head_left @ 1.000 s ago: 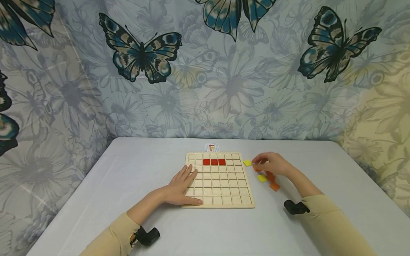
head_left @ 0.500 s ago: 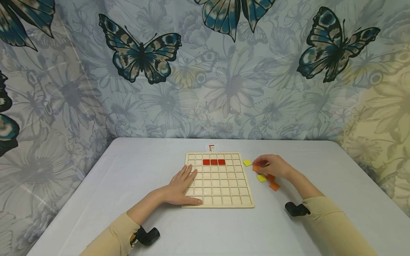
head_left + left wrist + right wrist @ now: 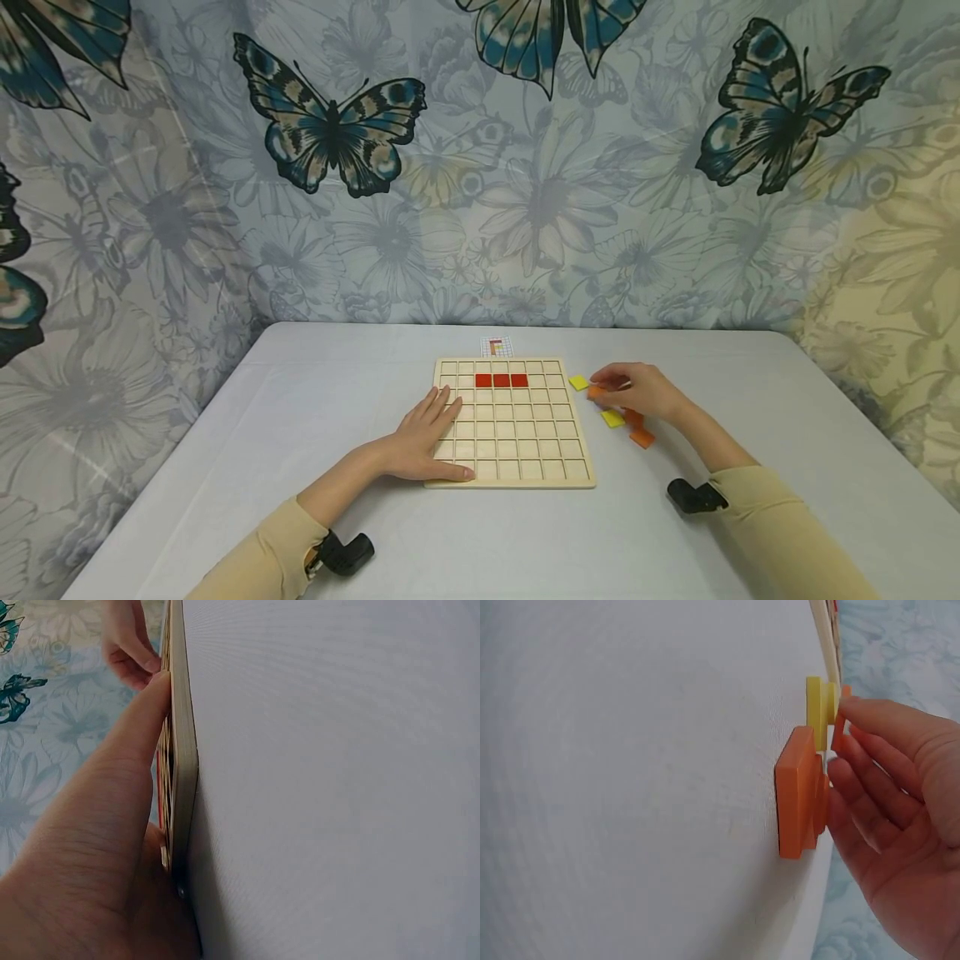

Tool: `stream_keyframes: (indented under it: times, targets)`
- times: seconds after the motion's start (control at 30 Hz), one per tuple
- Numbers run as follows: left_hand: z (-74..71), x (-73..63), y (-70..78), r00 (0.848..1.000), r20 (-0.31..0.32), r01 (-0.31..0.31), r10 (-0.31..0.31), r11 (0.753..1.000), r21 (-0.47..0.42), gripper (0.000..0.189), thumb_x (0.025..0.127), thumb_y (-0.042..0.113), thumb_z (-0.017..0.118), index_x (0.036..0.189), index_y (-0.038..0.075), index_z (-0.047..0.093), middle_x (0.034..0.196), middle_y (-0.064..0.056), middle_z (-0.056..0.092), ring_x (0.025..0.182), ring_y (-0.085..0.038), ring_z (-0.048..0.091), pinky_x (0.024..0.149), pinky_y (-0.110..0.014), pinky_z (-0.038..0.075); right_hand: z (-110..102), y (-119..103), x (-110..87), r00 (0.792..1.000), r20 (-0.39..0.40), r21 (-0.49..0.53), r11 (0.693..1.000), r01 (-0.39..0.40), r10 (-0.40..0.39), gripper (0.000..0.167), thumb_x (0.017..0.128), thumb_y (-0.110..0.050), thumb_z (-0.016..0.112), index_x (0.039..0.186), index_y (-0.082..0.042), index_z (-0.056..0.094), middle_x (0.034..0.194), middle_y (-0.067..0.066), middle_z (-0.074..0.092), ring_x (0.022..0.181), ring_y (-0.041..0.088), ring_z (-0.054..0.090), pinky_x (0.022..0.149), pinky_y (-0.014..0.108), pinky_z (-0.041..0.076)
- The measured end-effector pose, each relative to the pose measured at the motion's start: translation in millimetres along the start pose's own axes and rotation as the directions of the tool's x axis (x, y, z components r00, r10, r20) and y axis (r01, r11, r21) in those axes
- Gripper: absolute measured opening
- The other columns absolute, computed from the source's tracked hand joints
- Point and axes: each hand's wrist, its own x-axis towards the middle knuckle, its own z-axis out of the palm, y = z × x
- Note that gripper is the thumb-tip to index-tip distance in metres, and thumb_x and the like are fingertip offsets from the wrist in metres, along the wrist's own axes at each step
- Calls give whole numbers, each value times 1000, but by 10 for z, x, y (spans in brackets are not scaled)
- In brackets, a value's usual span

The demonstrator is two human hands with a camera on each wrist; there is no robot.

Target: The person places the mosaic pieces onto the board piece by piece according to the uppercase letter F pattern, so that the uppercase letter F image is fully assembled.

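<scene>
My left hand [image 3: 420, 437] lies spread over the left side of a wooden grid board [image 3: 525, 450], fingers on its squares and thumb along the near edge. Three red square tiles [image 3: 501, 381] sit side by side in an upper row of the board. Just right of the board, my right hand [image 3: 637, 390] pinches an orange square tile [image 3: 841, 724] between thumb and fingers. Below that hand lie a yellow tile [image 3: 612, 418] and several orange tiles [image 3: 642, 438], partly covered by it in the head view. Another yellow tile [image 3: 578, 382] rests beside the board's right edge.
A small printed card [image 3: 497, 346] with a coloured grid pattern lies behind the board. White cloth covers the table [image 3: 337, 358]. A patterned fabric with butterflies [image 3: 330, 133] hangs behind it. Black wrist cameras [image 3: 347, 553] are worn at both sleeves.
The right hand has dipped slightly, and the orange tile at its fingertips has shifted a little left and up, now in its pinch. The left hand and the board stay where they were.
</scene>
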Motion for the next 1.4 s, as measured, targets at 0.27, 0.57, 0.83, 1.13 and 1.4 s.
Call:
stream_keyframes:
  times: [0.27, 0.57, 0.83, 1.13, 1.4]
  targets:
    - [-42, -20, 55, 1000, 6, -12, 12, 1000, -2, 114, 80, 70, 62, 157, 8, 7, 162, -14, -9, 147, -30, -15, 114, -57, 3, 91, -73, 21, 1000, -14, 74, 997, 16, -15, 36, 87, -30, 75, 117, -10, 70, 104, 2, 69, 101, 24, 63, 80, 36, 51]
    - [-84, -50, 113, 1000, 12, -18, 18, 1000, -6, 111, 82, 66, 63, 157, 5, 9, 162, -18, -7, 147, -34, -12, 114, -58, 4, 208, -232, 88, 999, 14, 161, 986, 34, -37, 35, 87, -29, 75, 117, -11, 70, 101, 1, 69, 99, 21, 62, 79, 34, 50]
    - [-73, -42, 96, 1000, 4, -22, 22, 1000, -8, 111, 81, 67, 63, 157, 5, 9, 162, -18, -7, 147, -34, -12, 114, -58, 4, 306, -425, 167, 994, 39, 164, 982, 96, -104, 33, 88, -25, 74, 116, -9, 70, 101, 0, 69, 96, 19, 62, 85, 37, 48]
    - [-77, -36, 98, 1000, 11, -11, 11, 1000, -6, 110, 82, 64, 65, 157, 6, 9, 162, -18, -7, 147, -34, -12, 114, -59, 5, 417, -598, 231, 987, 68, 200, 971, 132, -148, 32, 86, -21, 76, 115, -8, 71, 103, 1, 69, 93, 17, 62, 83, 34, 49]
    - [-84, -50, 106, 1000, 8, -16, 16, 1000, -7, 111, 82, 66, 64, 157, 5, 10, 162, -18, -6, 147, -35, -11, 113, -59, 5, 541, -707, 302, 980, 79, 213, 963, 162, -183, 27, 86, -20, 76, 111, -11, 72, 98, -2, 68, 90, 14, 61, 80, 31, 49]
